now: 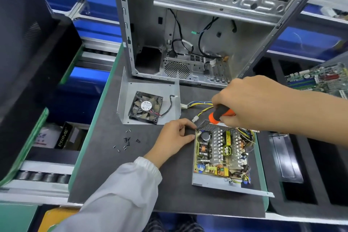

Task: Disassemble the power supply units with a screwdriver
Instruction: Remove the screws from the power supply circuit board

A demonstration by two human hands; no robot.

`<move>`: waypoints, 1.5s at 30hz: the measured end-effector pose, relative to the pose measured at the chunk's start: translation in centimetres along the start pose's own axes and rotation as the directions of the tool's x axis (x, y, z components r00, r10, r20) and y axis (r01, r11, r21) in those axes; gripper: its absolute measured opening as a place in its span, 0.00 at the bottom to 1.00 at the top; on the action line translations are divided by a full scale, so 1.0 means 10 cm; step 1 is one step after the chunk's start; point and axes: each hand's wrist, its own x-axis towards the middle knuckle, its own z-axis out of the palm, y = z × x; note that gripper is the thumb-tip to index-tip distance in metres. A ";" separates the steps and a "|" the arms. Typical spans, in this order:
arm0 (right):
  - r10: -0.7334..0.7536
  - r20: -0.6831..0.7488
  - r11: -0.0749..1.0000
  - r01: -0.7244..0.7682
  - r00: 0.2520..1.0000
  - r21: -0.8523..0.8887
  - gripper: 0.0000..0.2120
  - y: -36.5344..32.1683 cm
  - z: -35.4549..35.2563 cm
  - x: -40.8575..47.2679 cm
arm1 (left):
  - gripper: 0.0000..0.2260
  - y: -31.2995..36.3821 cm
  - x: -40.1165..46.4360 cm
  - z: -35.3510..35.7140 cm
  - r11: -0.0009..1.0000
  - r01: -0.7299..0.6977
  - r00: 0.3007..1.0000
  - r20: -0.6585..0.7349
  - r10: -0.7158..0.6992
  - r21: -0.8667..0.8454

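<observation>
An opened power supply unit lies on the dark mat, its circuit board, heat sinks and coils exposed in a metal base tray. My right hand grips an orange and black screwdriver held over the unit's far edge; its tip is hidden. My left hand pinches the unit's far left corner with thumb and fingers. The unit's removed metal cover, with a black fan mounted in it, lies to the left. Several small black screws lie loose on the mat.
An empty metal computer case stands open behind the work area. Yellow and blue cables with white connectors trail from the unit. A green motherboard sits at the right. Black foam trays lie right; roller rails and boxes lie left.
</observation>
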 end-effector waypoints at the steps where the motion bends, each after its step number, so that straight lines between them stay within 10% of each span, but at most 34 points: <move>1: 0.000 0.000 1.000 0.000 1.000 0.000 0.07 0.00 0.00 0.01 | 0.08 0.01 0.00 0.01 1.000 -0.001 1.000 -0.007 0.001 0.008; 19: 0.008 0.001 1.000 -0.008 1.000 -0.002 0.07 -0.01 0.01 0.00 | 0.07 0.19 0.06 0.23 0.963 0.188 0.966 -0.211 -0.146 0.194; 34: 0.007 -0.049 0.994 -0.013 0.999 -0.112 0.10 0.09 -0.14 -0.31 | 0.10 0.26 0.01 0.35 0.784 0.116 0.967 -0.250 0.052 0.610; 45: -0.031 -0.098 0.998 0.025 0.995 -0.063 0.10 0.10 -0.08 -0.28 | 0.04 0.15 -0.18 0.17 0.996 0.088 0.932 -0.357 -0.070 0.034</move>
